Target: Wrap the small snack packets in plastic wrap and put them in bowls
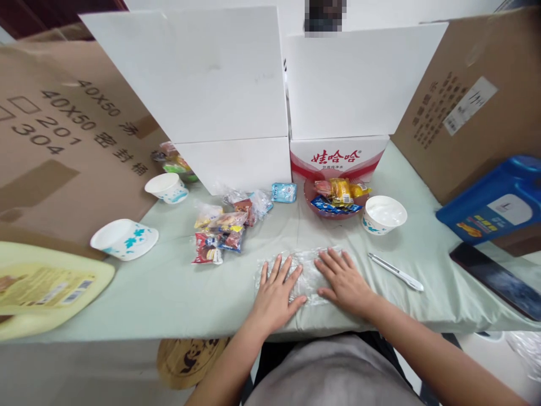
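Flat on the table lies a clear plastic bag (310, 275), thin and wrinkled. My left hand (276, 296) presses on its left part with the fingers spread. On its right part rests my right hand (344, 285), palm down and fingers apart. To the right of that hand is a white pen (396, 272). Wrapped snacks (226, 225) lie in a loose pile beyond my left hand. Farther back, a reddish see-through bowl (310, 206) holds yellow and blue snack packets, and a white paper cup (384, 215) stands beside it.
Two paper cups, one upright (167, 189) and one on its side (124, 239), are at left near a yellow bottle (51, 287). At right are a blue bottle (494, 197) and a phone (499, 279). White boxes (236, 163) and cardboard (84, 141) wall the table.
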Demonstrator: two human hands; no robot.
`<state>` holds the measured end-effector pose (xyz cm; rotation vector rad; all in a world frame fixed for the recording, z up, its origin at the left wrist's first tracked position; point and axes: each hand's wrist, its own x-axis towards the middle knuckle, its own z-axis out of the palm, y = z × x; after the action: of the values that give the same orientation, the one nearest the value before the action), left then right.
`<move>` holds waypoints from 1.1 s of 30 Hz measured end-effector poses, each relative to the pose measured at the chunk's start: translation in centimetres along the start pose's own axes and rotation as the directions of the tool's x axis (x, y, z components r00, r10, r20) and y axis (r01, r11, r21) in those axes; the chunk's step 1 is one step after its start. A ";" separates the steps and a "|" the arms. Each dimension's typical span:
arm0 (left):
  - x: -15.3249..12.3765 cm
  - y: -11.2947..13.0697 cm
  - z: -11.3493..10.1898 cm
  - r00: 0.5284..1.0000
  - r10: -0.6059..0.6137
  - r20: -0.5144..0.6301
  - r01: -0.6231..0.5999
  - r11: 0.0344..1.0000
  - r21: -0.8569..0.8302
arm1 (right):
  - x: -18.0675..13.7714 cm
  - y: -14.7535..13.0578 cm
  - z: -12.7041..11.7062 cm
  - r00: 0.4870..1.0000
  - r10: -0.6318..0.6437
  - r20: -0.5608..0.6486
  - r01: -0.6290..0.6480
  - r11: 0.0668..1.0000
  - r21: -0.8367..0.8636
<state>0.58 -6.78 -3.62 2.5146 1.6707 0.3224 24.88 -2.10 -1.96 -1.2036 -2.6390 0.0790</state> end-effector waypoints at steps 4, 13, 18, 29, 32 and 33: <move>-0.3 -1.3 -0.8 0.983 -0.180 -0.044 0.179 0.984 -0.012 | -0.2 -0.3 0.8 0.995 -0.013 0.103 0.010 0.999 0.031; -5.1 -3.5 -4.4 0.997 0.073 -0.040 -0.080 0.971 -0.225 | -5.1 1.6 -3.4 0.991 -0.131 0.032 0.120 0.964 0.237; -6.9 -4.9 -3.0 0.991 0.079 -0.109 -0.104 0.964 -0.244 | -8.4 3.1 -1.9 0.999 -0.051 -0.018 0.053 0.975 0.216; -3.5 -4.5 -4.1 0.925 -0.304 -0.228 0.213 0.912 -0.350 | -5.9 3.0 -2.8 0.961 0.189 -0.203 -0.126 0.949 0.290; -1.4 -4.9 -3.1 0.898 -0.354 -0.261 0.284 0.920 -0.270 | -4.0 3.7 -1.7 0.941 0.303 -0.154 -0.269 0.940 0.208; -0.8 -5.1 -2.7 0.895 -0.363 -0.259 0.304 0.922 -0.240 | -3.4 3.9 -1.3 0.937 0.323 -0.134 -0.299 0.939 0.169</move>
<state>-4.89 -5.60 -2.10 2.0667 2.0270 0.8198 30.18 -2.15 -1.90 -1.4986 -2.2439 0.2183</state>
